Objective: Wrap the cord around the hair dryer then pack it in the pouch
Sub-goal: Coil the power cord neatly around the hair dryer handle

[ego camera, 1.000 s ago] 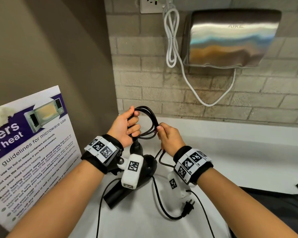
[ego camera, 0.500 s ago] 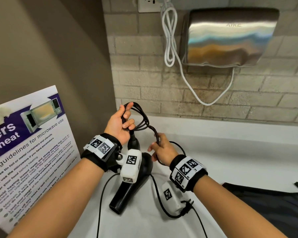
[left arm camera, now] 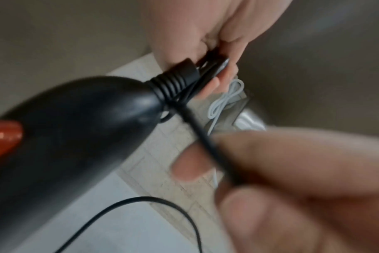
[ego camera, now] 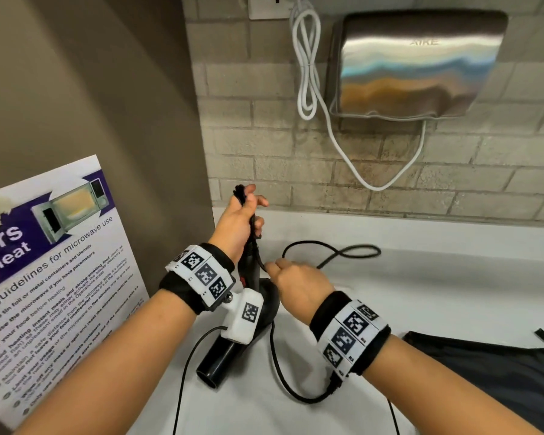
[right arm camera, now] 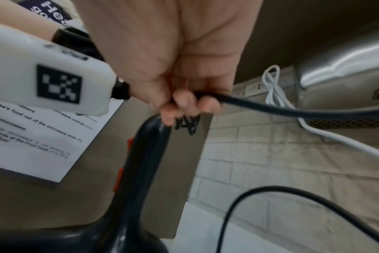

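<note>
My left hand (ego camera: 237, 219) clamps the folded cord (ego camera: 330, 251) bundle above the hair dryer (ego camera: 233, 346) handle; my right hand (ego camera: 299, 282) pinches the loose cord beside it. Wrapping has barely begun; the pouch (ego camera: 484, 368) waits unpacked, near right on the surface (ego camera: 421, 277).

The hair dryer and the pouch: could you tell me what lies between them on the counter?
In the head view, only the black cord loops between hair dryer and pouch.

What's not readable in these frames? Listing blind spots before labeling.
- Cord plug: head view, mostly behind the right wristband.
- Pouch: head view, cut by the right and bottom edges; opening not visible.
- Cord turns at the hair dryer handle: left wrist view, motion-blurred, uncountable.
- Left hand grip: head view, folded loops hidden in the fist.
- Right hand pinch: right wrist view, blurred.
</note>
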